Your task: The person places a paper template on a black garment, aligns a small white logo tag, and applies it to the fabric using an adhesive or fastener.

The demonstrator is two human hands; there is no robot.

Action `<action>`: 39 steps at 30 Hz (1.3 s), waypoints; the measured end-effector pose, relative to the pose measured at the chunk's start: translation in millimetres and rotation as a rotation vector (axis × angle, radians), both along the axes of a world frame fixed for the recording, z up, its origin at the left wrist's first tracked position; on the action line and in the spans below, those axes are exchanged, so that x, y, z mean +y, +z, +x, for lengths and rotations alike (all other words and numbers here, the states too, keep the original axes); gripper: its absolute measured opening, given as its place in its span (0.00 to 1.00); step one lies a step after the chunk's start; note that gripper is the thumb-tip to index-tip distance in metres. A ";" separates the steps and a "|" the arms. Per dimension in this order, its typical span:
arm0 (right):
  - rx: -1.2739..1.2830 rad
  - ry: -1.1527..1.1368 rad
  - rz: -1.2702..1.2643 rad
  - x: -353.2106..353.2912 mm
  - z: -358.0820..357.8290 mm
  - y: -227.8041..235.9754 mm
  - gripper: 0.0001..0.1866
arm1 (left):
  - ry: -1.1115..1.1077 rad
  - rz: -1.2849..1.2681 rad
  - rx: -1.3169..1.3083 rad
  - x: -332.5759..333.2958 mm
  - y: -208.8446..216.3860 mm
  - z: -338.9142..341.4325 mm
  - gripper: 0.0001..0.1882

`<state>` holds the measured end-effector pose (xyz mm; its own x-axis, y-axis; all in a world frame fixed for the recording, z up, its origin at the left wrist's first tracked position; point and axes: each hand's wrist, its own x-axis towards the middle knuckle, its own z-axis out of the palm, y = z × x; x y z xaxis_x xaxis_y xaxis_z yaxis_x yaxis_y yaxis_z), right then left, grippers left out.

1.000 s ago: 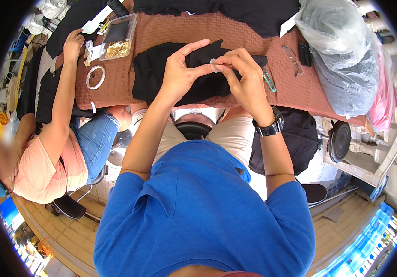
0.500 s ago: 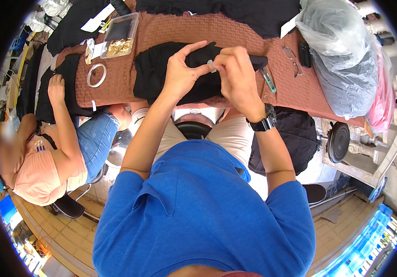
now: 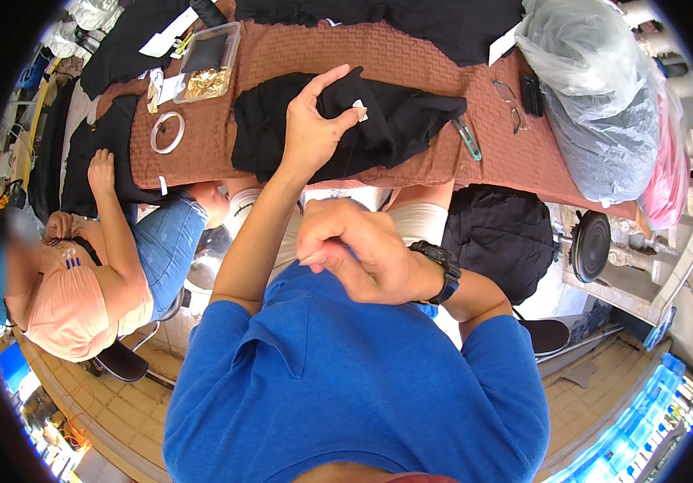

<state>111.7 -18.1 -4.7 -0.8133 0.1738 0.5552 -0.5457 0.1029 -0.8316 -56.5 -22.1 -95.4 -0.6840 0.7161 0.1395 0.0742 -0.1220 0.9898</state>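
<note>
A bunched black cloth (image 3: 395, 121) lies on the table in front of me. My left hand (image 3: 314, 129) holds its left part: the thumb lies at a small white tag (image 3: 360, 109) on the fabric, and the index finger reaches up along a raised fold. The other left fingers are partly hidden. Close to my chest, away from the cloth, is my right hand (image 3: 362, 251), thumb and fingertips pinched together. Whatever sits in that pinch is too fine to make out. A green-handled cutter (image 3: 467, 139) lies at the cloth's right end.
On the brown-covered table (image 3: 282, 52) are a white tape ring (image 3: 167, 133), a clear box (image 3: 225, 68) with gold pieces, eyeglasses (image 3: 510, 105) and a black case (image 3: 531, 97). Filled plastic bags (image 3: 604, 137) stand on the right. A person (image 3: 80, 282) sits at my left.
My right hand has come away from the white tag and back toward my chest, still pinched. My left hand has stayed at the cloth, and the tag now shows more fully.
</note>
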 end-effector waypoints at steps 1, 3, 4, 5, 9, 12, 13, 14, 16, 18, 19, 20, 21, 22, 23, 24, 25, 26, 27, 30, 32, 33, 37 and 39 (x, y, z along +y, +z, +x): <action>-0.007 -0.014 -0.005 1.7 2.0 -0.3 0.07 | -0.004 0.005 -0.018 -1.1 1.0 -0.3 0.32; -0.079 -0.210 -0.020 12.6 -4.4 -3.0 0.08 | -0.067 0.009 -0.116 -4.7 6.4 -4.7 0.33; -0.115 -0.307 -0.028 21.5 -9.8 -5.4 0.09 | -0.099 0.011 -0.165 -5.6 11.3 -6.8 0.33; -0.211 -0.346 -0.034 36.8 -10.9 -10.1 0.10 | -0.133 0.048 -0.303 -9.2 23.7 -4.3 0.34; -0.290 -0.584 0.035 88.8 -13.2 -40.0 0.09 | -0.189 0.119 -0.368 -11.0 25.7 -6.1 0.35; -0.274 -0.678 0.234 102.6 -11.6 -39.9 0.08 | -0.218 0.128 -0.389 -12.0 30.1 -4.8 0.36; -0.237 -0.694 0.325 105.7 -11.9 -40.0 0.08 | -0.218 0.127 -0.388 -12.1 30.7 -4.0 0.35; -0.197 -0.709 0.417 107.5 -12.3 -39.8 0.08 | -0.219 0.126 -0.384 -11.9 31.5 -3.3 0.35; -0.181 -0.690 0.432 108.4 -13.2 -38.2 0.10 | -0.224 0.122 -0.374 -11.1 33.1 -2.7 0.35; -0.178 -0.687 0.468 109.7 -14.1 -37.8 0.11 | -0.228 0.116 -0.366 -11.0 33.5 -3.0 0.35; -0.181 -0.695 0.496 111.0 -13.7 -37.8 0.11 | -0.224 0.113 -0.355 -10.9 33.3 -3.1 0.35; -0.183 -0.703 0.525 111.8 -13.5 -37.8 0.12 | -0.219 0.110 -0.344 -10.7 32.9 -3.2 0.35; -0.200 -0.709 0.517 111.5 -13.3 -36.9 0.11 | -0.215 0.108 -0.332 -10.6 32.6 -3.2 0.35; -0.217 -0.714 0.509 110.9 -13.0 -35.4 0.11 | -0.215 0.110 -0.334 -10.3 33.0 -3.0 0.35; -0.234 -0.718 0.501 110.6 -12.8 -34.8 0.10 | -0.215 0.113 -0.337 -10.0 33.9 -2.4 0.35; -0.231 -0.720 0.506 111.0 -12.8 -35.3 0.10 | -0.215 0.116 -0.339 -9.9 34.5 -2.1 0.35; -0.228 -0.721 0.511 111.7 -12.9 -36.0 0.11 | -0.219 0.113 -0.342 -10.0 34.7 -2.0 0.35; -0.225 -0.723 0.516 112.4 -13.1 -36.5 0.11 | -0.224 0.110 -0.345 -10.0 34.7 -2.1 0.35; -0.213 -0.717 0.519 113.0 -13.3 -36.9 0.11 | -0.228 0.108 -0.348 -10.1 34.9 -2.1 0.35; -0.189 -0.702 0.526 114.4 -13.4 -38.0 0.13 | -0.232 0.077 -0.337 -10.3 37.0 -1.3 0.35; -0.189 -0.699 0.531 115.3 -13.0 -38.7 0.13 | -0.229 0.078 -0.339 -9.9 37.6 -0.8 0.35; -0.192 -0.698 0.528 115.7 -13.0 -39.1 0.13 | -0.228 0.079 -0.339 -9.7 37.8 -0.5 0.35; -0.208 -0.693 0.528 116.6 -12.5 -39.9 0.13 | -0.222 0.087 -0.336 -9.0 37.0 0.0 0.35; -0.214 -0.693 0.534 117.1 -12.3 -39.6 0.13 | -0.233 0.098 -0.338 -9.1 34.6 -1.0 0.35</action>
